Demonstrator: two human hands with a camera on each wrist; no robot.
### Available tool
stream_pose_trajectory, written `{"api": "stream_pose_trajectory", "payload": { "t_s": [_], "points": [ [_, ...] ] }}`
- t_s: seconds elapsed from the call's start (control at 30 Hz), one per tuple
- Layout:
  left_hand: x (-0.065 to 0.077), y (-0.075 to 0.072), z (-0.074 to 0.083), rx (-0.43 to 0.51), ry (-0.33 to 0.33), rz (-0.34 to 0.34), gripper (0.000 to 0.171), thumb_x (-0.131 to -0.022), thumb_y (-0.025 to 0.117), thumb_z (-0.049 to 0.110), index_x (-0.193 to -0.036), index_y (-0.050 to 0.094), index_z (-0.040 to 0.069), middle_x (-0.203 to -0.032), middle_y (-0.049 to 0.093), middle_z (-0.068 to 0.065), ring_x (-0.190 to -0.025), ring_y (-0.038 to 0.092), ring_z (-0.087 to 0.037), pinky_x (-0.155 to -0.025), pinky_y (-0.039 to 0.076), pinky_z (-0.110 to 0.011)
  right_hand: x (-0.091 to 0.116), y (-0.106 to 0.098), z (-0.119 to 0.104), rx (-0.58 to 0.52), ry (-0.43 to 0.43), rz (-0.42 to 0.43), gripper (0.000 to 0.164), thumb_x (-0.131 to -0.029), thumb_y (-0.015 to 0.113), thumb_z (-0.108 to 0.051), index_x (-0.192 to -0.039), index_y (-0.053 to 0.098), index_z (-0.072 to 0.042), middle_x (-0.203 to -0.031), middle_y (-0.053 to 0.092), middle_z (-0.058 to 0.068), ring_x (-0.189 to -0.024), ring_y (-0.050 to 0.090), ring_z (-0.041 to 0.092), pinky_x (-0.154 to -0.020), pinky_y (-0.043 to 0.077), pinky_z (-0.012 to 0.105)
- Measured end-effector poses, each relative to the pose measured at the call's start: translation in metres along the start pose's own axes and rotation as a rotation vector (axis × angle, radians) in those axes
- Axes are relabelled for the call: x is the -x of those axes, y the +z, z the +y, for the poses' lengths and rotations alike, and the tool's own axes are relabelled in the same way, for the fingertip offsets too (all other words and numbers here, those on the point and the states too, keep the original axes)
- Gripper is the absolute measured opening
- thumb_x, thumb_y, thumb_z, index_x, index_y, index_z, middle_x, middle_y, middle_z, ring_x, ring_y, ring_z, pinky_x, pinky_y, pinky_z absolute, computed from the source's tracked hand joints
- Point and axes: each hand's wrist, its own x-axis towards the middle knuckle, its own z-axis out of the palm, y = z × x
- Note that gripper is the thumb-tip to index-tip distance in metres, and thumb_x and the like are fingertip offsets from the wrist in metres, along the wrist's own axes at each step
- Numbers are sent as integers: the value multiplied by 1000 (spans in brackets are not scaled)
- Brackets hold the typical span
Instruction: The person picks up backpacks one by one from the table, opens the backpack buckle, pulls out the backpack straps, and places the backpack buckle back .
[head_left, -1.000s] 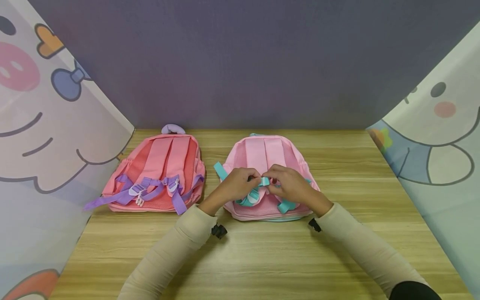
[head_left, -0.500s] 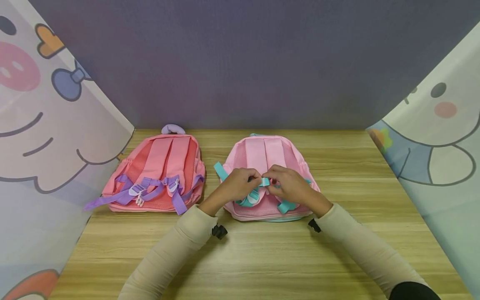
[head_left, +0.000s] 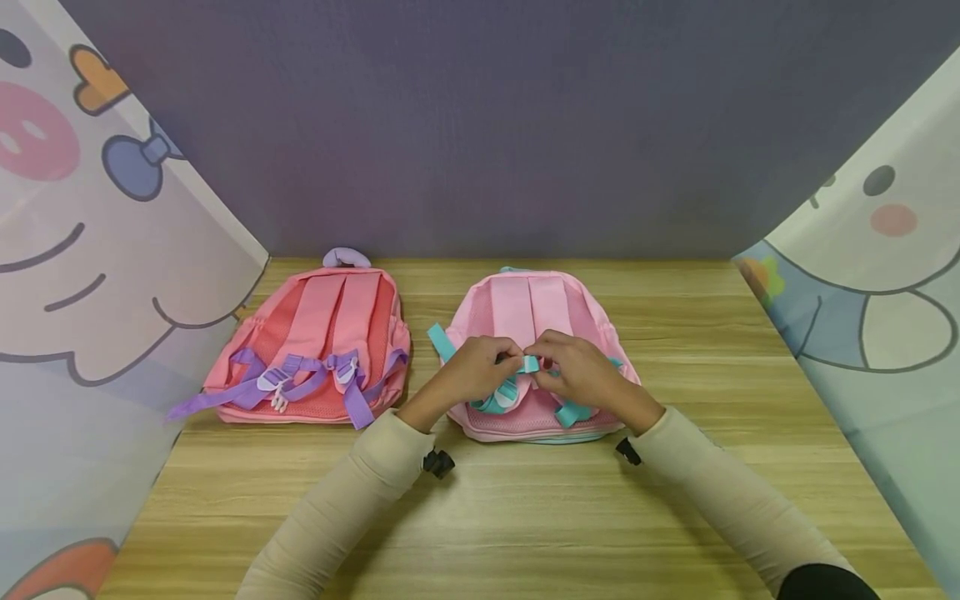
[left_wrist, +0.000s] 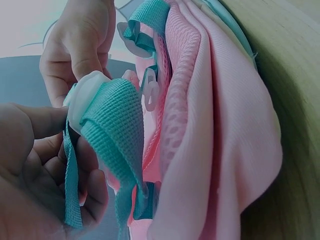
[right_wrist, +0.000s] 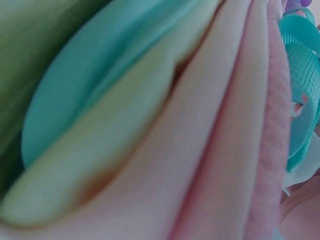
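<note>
A light pink backpack [head_left: 510,312] lies with its shoulder-strap side up. Over it, my left hand [head_left: 480,367] pinches the edge of a whitish plastic buckle [left_wrist: 82,102] between thumb and finger. Wide teal webbing [left_wrist: 115,117] runs through that buckle, and a narrow teal ribbon [left_wrist: 72,185] hangs by my left fingers. From the other side my right hand [head_left: 577,367] grips the same buckle, its fingertips partly hidden behind it. Another teal strap with a white buckle [head_left: 507,393] rests on the bag below my left hand. The right wrist view is mostly filled by the bag's side.
To the left lies a coral backpack [head_left: 315,308] with purple straps [head_left: 300,375] and white buckles. Both bags rest on a wood-grain table [head_left: 525,517]. A dark panel [head_left: 495,125] stands behind, with cartoon-printed panels [head_left: 885,250] at both sides.
</note>
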Motion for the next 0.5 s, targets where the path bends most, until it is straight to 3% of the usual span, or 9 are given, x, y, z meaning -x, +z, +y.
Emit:
{"api": "stream_pose_trajectory", "payload": {
  "t_s": [0.23, 0.5],
  "points": [
    [0, 1, -3, 22, 14, 2, 17, -104, 58, 23, -102, 73, 15, -79, 62, 3, -63, 49, -8, -61, 42, -22, 0, 0, 0, -1, -6, 5, 28, -87, 71, -13, -115, 74, -11, -100, 67, -2, -81, 61, 11, -71, 53, 26],
    [1, -1, -6, 70, -37, -5, 17, -104, 58, 28, -102, 72, 17, -77, 60, 3, -56, 47, -8, -54, 41, -24, -1, 0, 0, -6, 1, 19, 25, -87, 70, -14, -112, 73, -12, -96, 65, -3, -81, 61, 12, -71, 52, 26]
  ]
}}
